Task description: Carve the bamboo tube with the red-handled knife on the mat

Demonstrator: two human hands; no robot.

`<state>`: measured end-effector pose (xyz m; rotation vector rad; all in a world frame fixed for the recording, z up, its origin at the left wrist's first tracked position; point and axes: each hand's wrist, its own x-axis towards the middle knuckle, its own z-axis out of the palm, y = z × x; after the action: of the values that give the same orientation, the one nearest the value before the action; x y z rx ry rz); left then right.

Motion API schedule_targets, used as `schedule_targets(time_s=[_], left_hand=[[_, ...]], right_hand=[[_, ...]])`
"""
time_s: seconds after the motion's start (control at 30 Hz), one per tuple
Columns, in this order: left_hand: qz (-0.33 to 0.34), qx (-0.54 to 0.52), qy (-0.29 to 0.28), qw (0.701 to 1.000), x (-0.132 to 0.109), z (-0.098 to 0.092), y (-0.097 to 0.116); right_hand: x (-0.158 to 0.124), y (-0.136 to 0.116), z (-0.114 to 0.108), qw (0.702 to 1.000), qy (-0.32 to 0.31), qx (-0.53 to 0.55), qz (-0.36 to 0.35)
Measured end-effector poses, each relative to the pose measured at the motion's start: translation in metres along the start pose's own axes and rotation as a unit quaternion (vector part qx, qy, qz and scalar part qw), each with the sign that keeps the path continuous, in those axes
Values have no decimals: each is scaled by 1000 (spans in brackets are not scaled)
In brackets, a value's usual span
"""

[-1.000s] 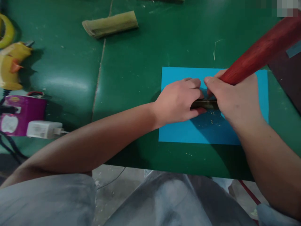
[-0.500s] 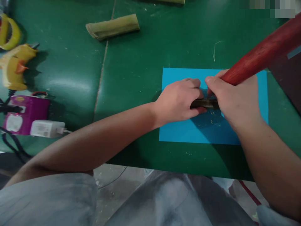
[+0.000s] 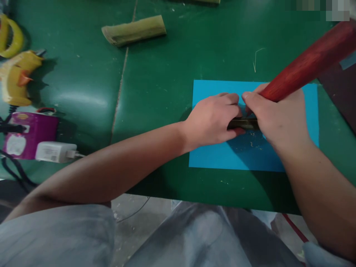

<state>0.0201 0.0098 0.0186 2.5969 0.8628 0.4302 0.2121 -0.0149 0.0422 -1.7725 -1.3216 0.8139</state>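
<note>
My left hand [image 3: 214, 116] is closed around a dark, narrow piece of bamboo [image 3: 244, 123], thumb below and fingers above. The piece lies level over a blue sheet [image 3: 217, 157], and its right end runs under my right hand [image 3: 286, 118]. In that hand, closed like a pen grip, is a carving tool with a thick red wooden handle [image 3: 308, 63] slanting up to the right. Its working tip is hidden by my fingers, close to the bamboo. Small pale shavings [image 3: 254, 144] lie on the sheet below.
On the green table [image 3: 155, 81] lies a cut bamboo piece [image 3: 136, 30] farther back. Leftward are a yellow glue gun [image 3: 18, 79], yellow scissors-like handles [image 3: 13, 39], a purple power box [image 3: 39, 129] and a white adapter [image 3: 55, 152]. A dark board [image 3: 339, 85] sits at right.
The red handle has tipped slightly, its upper end now showing near the right edge. Both hands keep their grip with hardly any movement.
</note>
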Motion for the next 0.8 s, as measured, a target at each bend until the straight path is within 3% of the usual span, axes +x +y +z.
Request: schedule_targets(time_s=[0.37, 0.8], left_hand=[[-4, 7, -11, 1000, 0, 0, 2], [-7, -5, -29, 1000, 1, -4, 2]], right_hand=[[-4, -10, 1, 999, 8, -26, 24], [-6, -9, 3, 1000, 16, -19, 2]])
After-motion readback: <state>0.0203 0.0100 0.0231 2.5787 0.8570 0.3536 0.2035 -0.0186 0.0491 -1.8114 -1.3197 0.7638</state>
